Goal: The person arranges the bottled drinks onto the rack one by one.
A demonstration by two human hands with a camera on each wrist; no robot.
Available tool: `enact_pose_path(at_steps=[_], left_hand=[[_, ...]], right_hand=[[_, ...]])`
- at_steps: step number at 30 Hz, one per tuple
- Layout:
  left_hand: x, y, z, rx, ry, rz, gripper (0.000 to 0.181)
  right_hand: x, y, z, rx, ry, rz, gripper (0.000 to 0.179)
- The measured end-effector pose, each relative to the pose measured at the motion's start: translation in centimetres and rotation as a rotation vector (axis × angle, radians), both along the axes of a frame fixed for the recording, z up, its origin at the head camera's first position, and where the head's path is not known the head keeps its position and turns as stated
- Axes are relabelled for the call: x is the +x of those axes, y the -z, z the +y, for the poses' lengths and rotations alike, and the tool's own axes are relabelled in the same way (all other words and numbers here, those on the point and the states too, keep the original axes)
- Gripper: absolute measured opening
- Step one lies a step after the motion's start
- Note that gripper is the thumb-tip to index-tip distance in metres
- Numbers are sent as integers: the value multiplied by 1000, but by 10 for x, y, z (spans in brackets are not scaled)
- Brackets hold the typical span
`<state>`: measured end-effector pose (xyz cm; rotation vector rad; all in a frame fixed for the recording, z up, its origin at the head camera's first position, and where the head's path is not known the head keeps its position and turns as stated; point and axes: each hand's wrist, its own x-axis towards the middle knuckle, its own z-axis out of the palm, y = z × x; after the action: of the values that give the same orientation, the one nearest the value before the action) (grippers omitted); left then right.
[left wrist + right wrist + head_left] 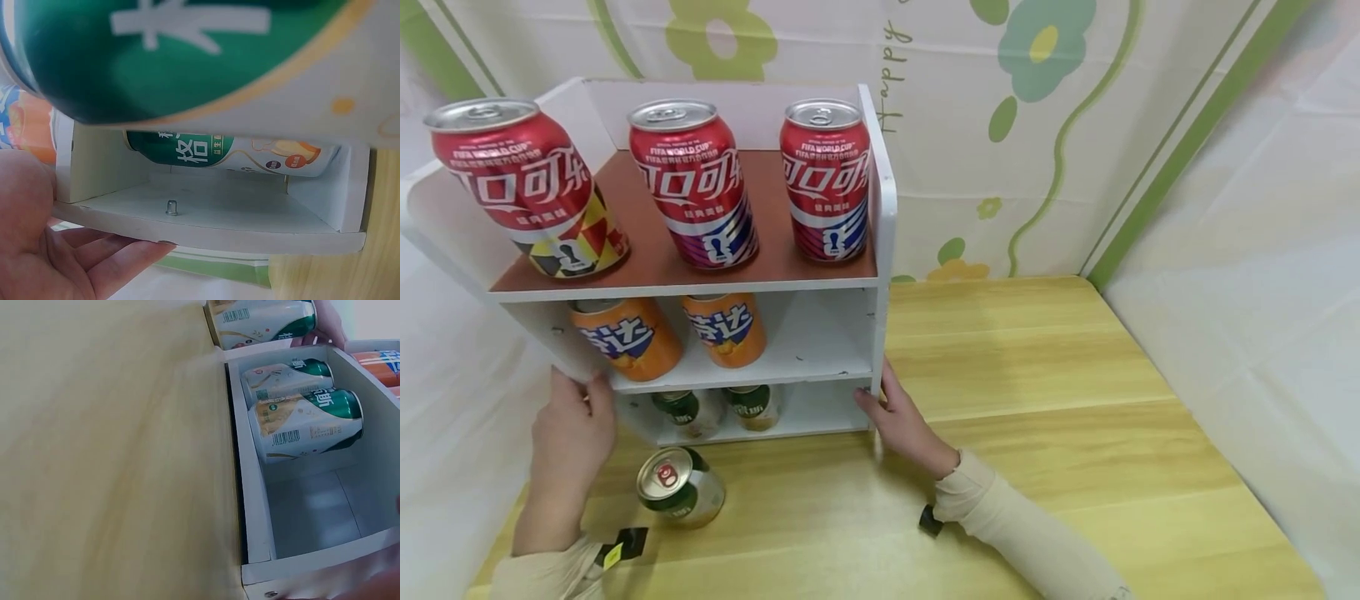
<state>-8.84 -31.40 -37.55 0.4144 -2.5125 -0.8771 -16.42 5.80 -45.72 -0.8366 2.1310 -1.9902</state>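
A white three-level shelf point(886, 208) stands on the wooden table. My left hand point(571, 433) grips the front edge of its left side panel, near the middle board; in the left wrist view the fingers point(128, 265) lie along the outer face. My right hand point(904, 421) holds the right side panel at the lower compartment, thumb in front, other fingers mostly hidden behind. A green-and-white drink can point(703, 487) stands on the table before the shelf, beside my left wrist. In the bottom compartment stand two matching cans point(306, 428), left of its middle.
Three red cola cans point(700, 187) stand on the brown-red top level. Two orange soda cans point(726, 329) occupy the middle level's left part. A flowered cloth point(955, 167) hangs behind, and white cloth flanks the wooden table point(1037, 400).
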Motion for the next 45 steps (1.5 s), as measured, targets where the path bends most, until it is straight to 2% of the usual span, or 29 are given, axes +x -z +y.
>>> enact_pose_path(at_steps=[6, 12, 17, 21, 27, 35, 38, 40, 42, 45], left_hand=[[0, 0, 0, -6, 12, 4, 43], [0, -3, -1, -30, 63, 12, 44], [0, -3, -3, 40, 57, -33, 48], [0, -1, -3, 103, 72, -39, 52], [13, 11, -1, 148, 47, -58, 53], [32, 19, 11, 339, 21, 22, 53], [40, 24, 11, 339, 14, 7, 53], [45, 29, 8, 331, 23, 15, 52], [51, 36, 4, 314, 67, 45, 48], [58, 47, -4, 333, 208, 119, 38]], right_hand=[[-3, 3, -1, 12, -28, 48, 86], [-3, 5, 0, 28, -33, 58, 88], [-4, 2, 1, 19, -47, 58, 87], [-4, 2, 1, 40, -30, 59, 88], [-3, 2, 1, 54, -24, 56, 91], [-4, 2, 2, 45, -39, 66, 92], [-5, 3, 3, 40, -40, 59, 92], [-5, 3, 3, 40, -34, 56, 92], [-5, 3, 2, 42, -31, 46, 92], [-4, 3, 2, 43, -23, 30, 91]])
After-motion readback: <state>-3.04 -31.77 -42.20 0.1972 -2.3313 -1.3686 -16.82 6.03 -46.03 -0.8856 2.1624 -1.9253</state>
